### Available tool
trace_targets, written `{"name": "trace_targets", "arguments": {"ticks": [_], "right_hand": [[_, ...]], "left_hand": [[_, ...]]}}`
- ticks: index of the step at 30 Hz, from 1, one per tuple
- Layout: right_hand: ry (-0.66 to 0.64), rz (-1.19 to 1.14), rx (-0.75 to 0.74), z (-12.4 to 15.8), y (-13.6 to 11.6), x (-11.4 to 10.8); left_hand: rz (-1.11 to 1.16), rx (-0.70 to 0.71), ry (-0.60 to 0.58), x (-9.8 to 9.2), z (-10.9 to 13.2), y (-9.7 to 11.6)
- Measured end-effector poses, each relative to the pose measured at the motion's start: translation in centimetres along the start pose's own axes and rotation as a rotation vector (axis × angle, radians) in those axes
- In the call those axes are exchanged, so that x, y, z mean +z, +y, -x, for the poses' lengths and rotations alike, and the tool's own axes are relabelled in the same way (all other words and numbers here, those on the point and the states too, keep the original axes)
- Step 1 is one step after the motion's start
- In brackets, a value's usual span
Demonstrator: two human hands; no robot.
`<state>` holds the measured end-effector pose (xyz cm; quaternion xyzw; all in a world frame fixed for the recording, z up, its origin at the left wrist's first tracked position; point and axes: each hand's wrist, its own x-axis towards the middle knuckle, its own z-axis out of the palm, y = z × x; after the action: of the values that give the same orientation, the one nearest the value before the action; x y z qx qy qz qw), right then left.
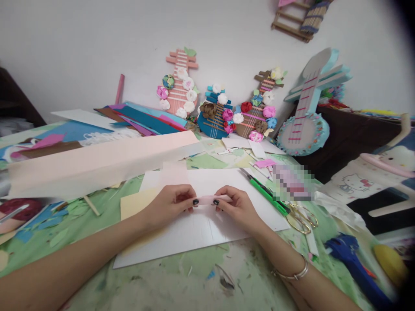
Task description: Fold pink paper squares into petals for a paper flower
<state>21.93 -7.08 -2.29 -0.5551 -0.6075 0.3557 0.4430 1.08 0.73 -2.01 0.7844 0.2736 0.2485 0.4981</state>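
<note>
My left hand (173, 201) and my right hand (235, 207) meet over a white sheet of board (197, 229) in the middle of the table. Between their fingertips they pinch a narrow pale pink paper strip (207, 199), held level just above the board. Both hands are closed on the strip, the left at its left end and the right at its right end. A silver bracelet (293, 273) circles my right wrist.
A long pale pink paper roll (97, 162) lies across the left. A green pen (267, 196) and gold scissors (301, 216) lie right of the board, a blue glue gun (352, 259) further right. Paper guitars with flowers (217, 112) lean on the wall.
</note>
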Motion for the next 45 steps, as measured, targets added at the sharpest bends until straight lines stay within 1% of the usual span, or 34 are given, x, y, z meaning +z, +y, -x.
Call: {"name": "trace_targets", "arguments": {"ticks": [3,7,9,12,15,19,24,29,37,41,43,45], "right_hand": [[-0.009,-0.13,0.064,-0.1,0.0,0.3],[0.025,-0.223,0.086,-0.2,0.0,0.2],[0.038,-0.253,0.106,-0.2,0.0,0.2],[0.047,-0.271,0.116,-0.1,-0.3,0.5],[0.021,-0.292,0.117,0.2,-0.9,1.0],[-0.021,-0.317,0.098,0.4,-1.1,1.6],[-0.047,-0.364,0.081,0.1,-0.7,1.3],[-0.025,-0.385,0.088,0.1,-0.9,1.5],[0.064,-0.321,0.094,-0.2,-0.3,1.7],[0.097,-0.246,0.019,0.0,-0.1,1.7],[0.114,-0.19,-0.021,0.2,-0.2,1.8],[0.125,-0.165,-0.029,0.3,-0.2,1.8]], "left_hand": [[0.201,-0.128,-0.031,0.3,-0.1,-0.2],[0.3,-0.165,-0.027,0.2,-0.3,-0.4],[0.307,-0.175,-0.03,0.2,-0.4,-0.4],[0.302,-0.174,0.007,0.3,-0.3,-0.2],[0.313,-0.168,0.038,0.5,-0.2,0.0],[0.292,-0.165,0.042,0.6,-0.1,0.1],[0.266,-0.178,0.087,0.6,-0.2,0.3],[0.227,-0.157,0.098,0.7,-0.1,0.6],[0.204,-0.122,0.144,0.7,-0.1,0.5],[0.285,-0.148,0.116,0.7,-0.1,0.4],[0.317,-0.14,0.109,0.7,-0.1,0.3],[0.311,-0.119,0.125,0.7,-0.1,0.2]]}}
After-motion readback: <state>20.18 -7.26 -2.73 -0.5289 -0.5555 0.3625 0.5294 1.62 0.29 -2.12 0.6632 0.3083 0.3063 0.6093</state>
